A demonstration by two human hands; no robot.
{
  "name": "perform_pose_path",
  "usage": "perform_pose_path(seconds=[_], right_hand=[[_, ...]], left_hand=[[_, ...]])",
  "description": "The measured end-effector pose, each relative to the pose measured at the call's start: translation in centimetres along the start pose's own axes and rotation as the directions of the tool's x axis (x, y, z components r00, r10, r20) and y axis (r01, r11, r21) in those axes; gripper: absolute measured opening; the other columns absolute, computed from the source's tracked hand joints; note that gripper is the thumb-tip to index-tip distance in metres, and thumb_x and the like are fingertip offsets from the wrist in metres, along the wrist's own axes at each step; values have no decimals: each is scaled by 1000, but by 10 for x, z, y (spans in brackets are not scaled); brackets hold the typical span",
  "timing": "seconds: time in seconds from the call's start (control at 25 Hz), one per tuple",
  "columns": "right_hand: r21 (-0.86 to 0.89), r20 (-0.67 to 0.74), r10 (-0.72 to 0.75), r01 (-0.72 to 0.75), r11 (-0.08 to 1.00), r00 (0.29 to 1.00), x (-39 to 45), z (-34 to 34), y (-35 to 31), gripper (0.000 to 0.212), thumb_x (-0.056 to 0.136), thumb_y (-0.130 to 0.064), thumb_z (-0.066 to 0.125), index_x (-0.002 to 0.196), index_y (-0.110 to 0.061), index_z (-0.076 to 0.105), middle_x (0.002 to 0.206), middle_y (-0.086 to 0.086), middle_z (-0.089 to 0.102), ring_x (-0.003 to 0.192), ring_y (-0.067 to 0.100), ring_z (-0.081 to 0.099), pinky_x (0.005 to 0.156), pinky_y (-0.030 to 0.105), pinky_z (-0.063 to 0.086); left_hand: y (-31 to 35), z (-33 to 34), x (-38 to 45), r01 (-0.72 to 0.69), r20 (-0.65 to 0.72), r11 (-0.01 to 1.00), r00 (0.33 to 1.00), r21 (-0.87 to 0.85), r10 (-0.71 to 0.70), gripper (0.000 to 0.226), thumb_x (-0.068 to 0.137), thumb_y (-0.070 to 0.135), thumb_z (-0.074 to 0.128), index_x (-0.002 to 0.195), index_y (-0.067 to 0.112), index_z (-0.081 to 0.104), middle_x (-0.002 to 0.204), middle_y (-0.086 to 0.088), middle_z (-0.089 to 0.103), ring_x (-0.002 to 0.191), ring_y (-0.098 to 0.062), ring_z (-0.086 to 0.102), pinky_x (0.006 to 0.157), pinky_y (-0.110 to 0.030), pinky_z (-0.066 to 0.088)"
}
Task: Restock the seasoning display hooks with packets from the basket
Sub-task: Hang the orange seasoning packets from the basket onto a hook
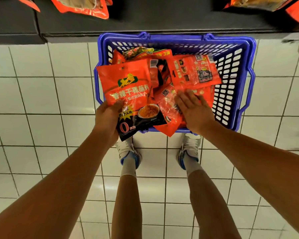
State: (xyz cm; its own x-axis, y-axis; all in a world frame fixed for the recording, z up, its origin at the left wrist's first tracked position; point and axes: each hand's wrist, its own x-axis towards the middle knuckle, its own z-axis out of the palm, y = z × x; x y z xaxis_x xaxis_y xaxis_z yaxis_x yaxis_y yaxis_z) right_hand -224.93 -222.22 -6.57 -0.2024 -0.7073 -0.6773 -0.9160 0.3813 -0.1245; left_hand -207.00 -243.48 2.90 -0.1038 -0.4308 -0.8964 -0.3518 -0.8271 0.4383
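keep your left hand (106,118) gripping the front-facing packet (128,90) by its lower edge while your right hand (194,110), fingers flat and loose, presses among the packets in the basket (245,49) to pinch one.

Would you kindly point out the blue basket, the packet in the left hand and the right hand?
blue basket (230,40): head view, far rim.
packet (126,87): head view, front face.
right hand (194,109): head view, back of hand.

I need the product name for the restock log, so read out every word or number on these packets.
"香辣干碟蘸料", on the front of the packet that the left hand holds.
"0", large, on that packet's black lower part.
The green logo, the line in brackets, and the backs of the basket packets: too blurred.
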Motion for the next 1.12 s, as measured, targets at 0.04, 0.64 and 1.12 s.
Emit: perform_pose_path(seconds=[0.04, 0.64, 1.12], right_hand=[[32, -38, 28, -27, 999, 999, 2, 1, -3, 77, 98, -33, 49, 160, -18, 6, 169, 4, 4, 155, 30, 0, 122, 51, 7], [963, 78, 509, 68, -262, 857, -82, -256, -48, 26, 76, -12, 57, 99, -19, 66, 77, -7, 74, 69, 15, 72, 54, 26, 56], [832, -493, 600, 543, 113, 630, -349, -594, -160, 45, 76, -55, 68, 80, -10, 72, 77, 1, 70, 76, 17, 59, 71, 46, 52]], left_hand=[[0, -7, -1, 4, 3, 1000, 1000, -3, -4, 27, 95, 7, 60, 122, 10, 64, 107, -11, 76, 94, -34, 74, 79, -48, 60], [143, -49, -127, -72, 259, 989, 960, -127, 103, 40, 75, 12, 64, 114, 6, 66, 108, -18, 73, 96, -39, 71, 80, -44, 59], [384, -105, -446, -574, 401, 788, 683, -221, 610, 25, 74, 30, 74, 98, 26, 78, 107, -9, 76, 93, -23, 74, 74, -32, 60]])
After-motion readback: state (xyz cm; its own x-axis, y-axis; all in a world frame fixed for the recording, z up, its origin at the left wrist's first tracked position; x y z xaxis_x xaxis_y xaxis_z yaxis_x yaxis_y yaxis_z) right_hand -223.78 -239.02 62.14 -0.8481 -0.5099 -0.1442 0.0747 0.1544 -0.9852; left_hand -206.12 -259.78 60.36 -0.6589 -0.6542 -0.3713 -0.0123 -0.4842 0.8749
